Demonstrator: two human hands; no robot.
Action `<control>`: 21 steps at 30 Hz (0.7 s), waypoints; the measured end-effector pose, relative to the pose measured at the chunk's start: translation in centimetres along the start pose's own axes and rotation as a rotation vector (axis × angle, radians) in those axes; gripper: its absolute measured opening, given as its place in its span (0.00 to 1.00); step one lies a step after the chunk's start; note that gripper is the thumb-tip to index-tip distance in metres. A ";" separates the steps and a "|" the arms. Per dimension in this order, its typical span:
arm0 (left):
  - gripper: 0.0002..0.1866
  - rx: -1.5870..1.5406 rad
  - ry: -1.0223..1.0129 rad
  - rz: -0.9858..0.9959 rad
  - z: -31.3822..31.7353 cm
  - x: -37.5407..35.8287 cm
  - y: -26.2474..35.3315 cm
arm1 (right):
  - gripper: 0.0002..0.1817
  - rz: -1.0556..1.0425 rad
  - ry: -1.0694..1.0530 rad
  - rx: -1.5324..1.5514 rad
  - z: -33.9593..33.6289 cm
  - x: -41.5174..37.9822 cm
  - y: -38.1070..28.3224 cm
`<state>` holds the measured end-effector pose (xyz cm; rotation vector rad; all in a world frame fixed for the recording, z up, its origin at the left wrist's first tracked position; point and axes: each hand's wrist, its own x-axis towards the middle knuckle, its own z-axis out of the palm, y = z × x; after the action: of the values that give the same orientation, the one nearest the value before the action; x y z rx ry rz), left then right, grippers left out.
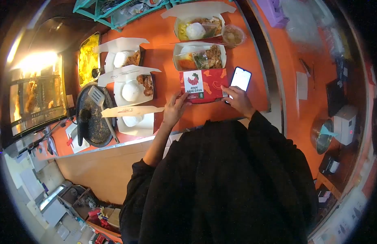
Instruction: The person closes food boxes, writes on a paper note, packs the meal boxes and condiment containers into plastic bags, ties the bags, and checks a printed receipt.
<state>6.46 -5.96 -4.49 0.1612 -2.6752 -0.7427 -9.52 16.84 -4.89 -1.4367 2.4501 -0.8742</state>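
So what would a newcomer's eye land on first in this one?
Probably the glare of the lit glass case at the far left. Next, the red printed cardboard near the middle, with the left hand and right hand at its sides and a bright-screened phone just right of it. The vivid yellow food in the upper-left tray also stands out.

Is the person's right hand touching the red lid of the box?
Touching. The head view shows fingertips of the right hand resting over the right edge of the red lid.
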 end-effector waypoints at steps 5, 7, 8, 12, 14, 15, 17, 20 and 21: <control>0.18 0.075 0.022 0.042 0.6 -0.2 -0.5 | 0.26 -0.001 -0.009 0.000 -0.2 0.2 -0.2; 0.17 0.109 0.074 0.086 0.6 -0.1 -0.3 | 0.26 0.002 -0.024 0.019 -0.4 0.3 -0.2; 0.16 0.080 0.080 0.064 0.6 -0.1 -0.1 | 0.26 0.005 -0.027 0.021 -0.5 0.3 -0.1; 0.12 -0.103 0.083 -0.048 1.8 -2.0 -0.1 | 0.26 -0.056 -0.014 -0.076 -0.2 -0.4 0.1; 0.10 -0.150 0.073 -0.131 2.0 -3.1 0.2 | 0.26 -0.133 0.077 -0.148 -0.2 -0.9 0.1; 0.08 -0.199 0.061 -0.215 1.9 -2.9 0.5 | 0.26 -0.152 0.071 -0.233 -0.6 -0.8 -0.2; 0.09 -0.159 0.130 -0.249 1.8 -2.2 0.7 | 0.26 -0.166 0.071 -0.322 -0.6 -0.2 0.1; 0.18 -0.246 0.384 -0.363 0.5 4.7 2.3 | 0.25 0.069 0.254 -0.237 -3.6 4.6 1.0; 0.21 -0.260 0.474 -0.350 0.5 8.0 2.3 | 0.25 0.114 0.495 -0.153 -5.0 7.6 0.7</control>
<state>-1.15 -5.33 -1.21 0.6600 -2.1026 -1.0025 -16.05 12.71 -0.14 -1.2202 2.9799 -1.1528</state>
